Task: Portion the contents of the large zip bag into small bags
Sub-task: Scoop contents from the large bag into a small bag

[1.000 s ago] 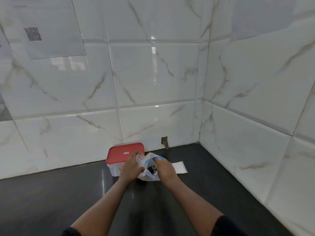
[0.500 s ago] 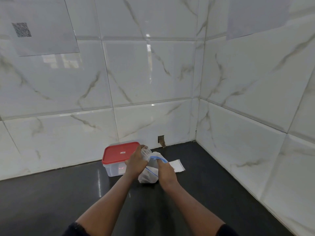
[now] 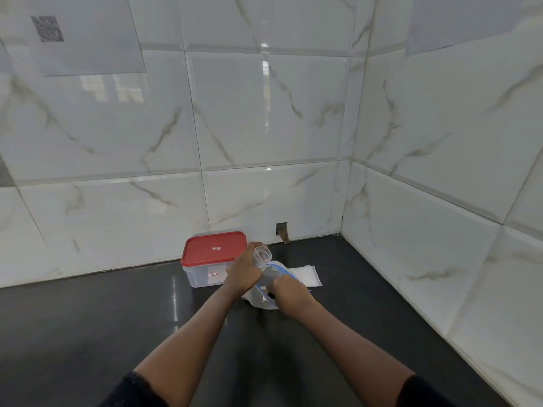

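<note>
Left hand (image 3: pixel 243 273): fingers curled round clear cup (image 3: pixel 262 253).
Right hand (image 3: pixel 289 293): fingers pinch blue rim of large zip bag (image 3: pixel 259 299).
Small bags (image 3: pixel 307 276): flat, just beyond right fingers.
Red-lidded box (image 3: pixel 214 248): beside left fingers.

Dark counter (image 3: pixel 117 333) carries a container (image 3: pixel 205 276) (red lid), zip bag (image 3: pixel 256 298) and flat small bags (image 3: pixel 305 276).

Dark counter (image 3: pixel 88 333) is open at lower left & lower right of frame, wide lanes outside both forearms. Centre is crowded: red-lid box (image 3: pixel 211 259) close to back wall (image 3: pixel 264 142), zip bag (image 3: pixel 261 299) just right of it, flat bag stack (image 3: pixel 307 276) behind. Left hand (image 3: pixel 242 274) w/ clear cup (image 3: pixel 262 254) & right hand (image 3: pixel 289 292) on bag block the middle. Right wall (image 3: pixel 440 201) shuts the right side.
</note>
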The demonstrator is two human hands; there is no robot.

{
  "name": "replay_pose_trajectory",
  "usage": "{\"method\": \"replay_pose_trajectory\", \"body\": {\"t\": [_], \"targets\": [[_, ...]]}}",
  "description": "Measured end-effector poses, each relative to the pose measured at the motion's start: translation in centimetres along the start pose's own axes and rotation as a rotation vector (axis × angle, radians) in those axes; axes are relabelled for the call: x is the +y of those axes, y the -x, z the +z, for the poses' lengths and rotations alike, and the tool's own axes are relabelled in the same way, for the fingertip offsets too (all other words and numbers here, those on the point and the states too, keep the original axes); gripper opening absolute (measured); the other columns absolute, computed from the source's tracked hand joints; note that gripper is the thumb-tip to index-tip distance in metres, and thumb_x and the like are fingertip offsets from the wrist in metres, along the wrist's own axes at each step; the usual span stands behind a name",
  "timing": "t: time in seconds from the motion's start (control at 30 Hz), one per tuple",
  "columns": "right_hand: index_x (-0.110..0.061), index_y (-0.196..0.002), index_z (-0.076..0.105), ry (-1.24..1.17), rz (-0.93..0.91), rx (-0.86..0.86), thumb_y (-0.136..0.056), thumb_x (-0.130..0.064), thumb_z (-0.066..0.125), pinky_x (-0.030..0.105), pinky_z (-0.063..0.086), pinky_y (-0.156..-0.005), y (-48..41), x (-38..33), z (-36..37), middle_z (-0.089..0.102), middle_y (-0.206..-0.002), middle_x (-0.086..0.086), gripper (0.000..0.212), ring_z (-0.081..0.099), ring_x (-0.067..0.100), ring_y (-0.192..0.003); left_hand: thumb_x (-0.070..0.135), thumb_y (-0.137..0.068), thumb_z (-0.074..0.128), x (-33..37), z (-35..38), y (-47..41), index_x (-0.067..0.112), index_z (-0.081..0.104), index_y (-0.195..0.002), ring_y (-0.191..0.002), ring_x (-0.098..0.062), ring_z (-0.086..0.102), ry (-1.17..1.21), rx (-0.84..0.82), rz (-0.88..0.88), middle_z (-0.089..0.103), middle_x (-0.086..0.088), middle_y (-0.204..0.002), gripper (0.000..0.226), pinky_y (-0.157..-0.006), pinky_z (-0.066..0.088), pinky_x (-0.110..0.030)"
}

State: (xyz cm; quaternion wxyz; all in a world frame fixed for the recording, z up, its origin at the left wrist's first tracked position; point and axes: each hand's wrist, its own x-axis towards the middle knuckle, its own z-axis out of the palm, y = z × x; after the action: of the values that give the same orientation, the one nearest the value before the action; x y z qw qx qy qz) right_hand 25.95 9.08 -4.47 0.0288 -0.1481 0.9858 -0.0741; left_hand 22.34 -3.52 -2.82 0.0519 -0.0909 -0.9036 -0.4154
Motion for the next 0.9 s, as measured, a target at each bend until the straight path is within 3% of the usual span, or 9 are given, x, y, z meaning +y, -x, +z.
{"method": "replay_pose_trajectory", "body": {"t": [0.13, 0.27, 0.47, 0.63, 0.77, 0.9], "targets": [[-0.012, -0.134, 0.049, -0.144, 0.08, 0.148, -0.094, -0.015, 0.051, 0.029, 0.04, -0.099, -0.9, 0.3, -0.4, 0.058, -0.128, 0.011, 0.04, 0.054, 0.024, -0.119, -0.006, -0.073, 0.058, 0.7, -0.1, -0.3, 0.013, 0.048, -0.119, -0.101, -0.022, 0.055, 0.011, -0.073, 0.064, 0.057, -0.004, -0.106, 0.051, -0.078, 0.04, -0.022], [-0.012, -0.128, 0.054, -0.258, 0.182, 0.232, -0.095, -0.021, 0.052, 0.025, 0.038, -0.099, -1.9, -0.2, -0.5, 0.058, -0.128, 0.007, 0.035, 0.054, 0.019, -0.119, 0.002, -0.078, 0.063, 1.2, -0.2, -0.7, 0.018, 0.048, -0.118, -0.1, -0.016, 0.054, 0.057, -0.005, 0.084, 0.054, 0.004, -0.105, 0.046, -0.072, 0.037, -0.011], [-0.013, -0.119, 0.063, -0.266, 0.191, 0.135, -0.091, -0.017, 0.054, 0.031, 0.047, -0.093, -0.8, -0.3, 0.6, 0.063, -0.117, 0.008, 0.03, 0.059, 0.023, -0.112, 0.021, -0.074, 0.072, -1.2, 0.9, 0.7, 0.025, 0.046, -0.118, -0.102, -0.02, 0.057, 0.003, -0.024, -0.027, 0.061, 0.001, -0.11, 0.051, -0.091, 0.046, -0.04], [-0.012, -0.119, 0.06, -0.261, 0.135, 0.068, -0.095, -0.017, 0.047, 0.034, 0.047, -0.092, -0.2, -0.3, 1.9, 0.063, -0.118, 0.011, 0.028, 0.06, 0.026, -0.11, 0.015, -0.074, 0.072, -2.0, 1.8, 1.5, 0.024, 0.043, -0.121, -0.108, -0.021, 0.057, 0.062, -0.003, -0.058, 0.058, 0.003, -0.107, 0.056, -0.095, 0.046, -0.039], [-0.003, -0.123, 0.056, -0.259, 0.108, -0.086, -0.1, -0.018, 0.036, 0.04, 0.045, -0.095, 0.1, -0.8, 2.3, 0.058, -0.121, 0.02, 0.034, 0.056, 0.034, -0.114, 0.021, -0.07, 0.074, -1.4, 1.5, 0.9, 0.029, 0.042, -0.12, -0.103, -0.018, 0.056, -0.034, 0.057, 0.026, 0.058, 0.005, -0.11, 0.061, -0.097, 0.041, -0.049], [-0.001, -0.121, 0.057, -0.325, 0.158, -0.001, -0.098, -0.009, 0.039, 0.037, 0.044, -0.092, -0.2, -0.7, 2.5, 0.057, -0.122, 0.02, 0.03, 0.055, 0.034, -0.114, 0.013, -0.068, 0.073, -0.9, 1.0, 0.5, 0.023, 0.046, -0.118, -0.099, -0.016, 0.056, -0.046, 0.081, 0.109, 0.059, 0.006, -0.106, 0.057, -0.093, 0.042, -0.036]]}}
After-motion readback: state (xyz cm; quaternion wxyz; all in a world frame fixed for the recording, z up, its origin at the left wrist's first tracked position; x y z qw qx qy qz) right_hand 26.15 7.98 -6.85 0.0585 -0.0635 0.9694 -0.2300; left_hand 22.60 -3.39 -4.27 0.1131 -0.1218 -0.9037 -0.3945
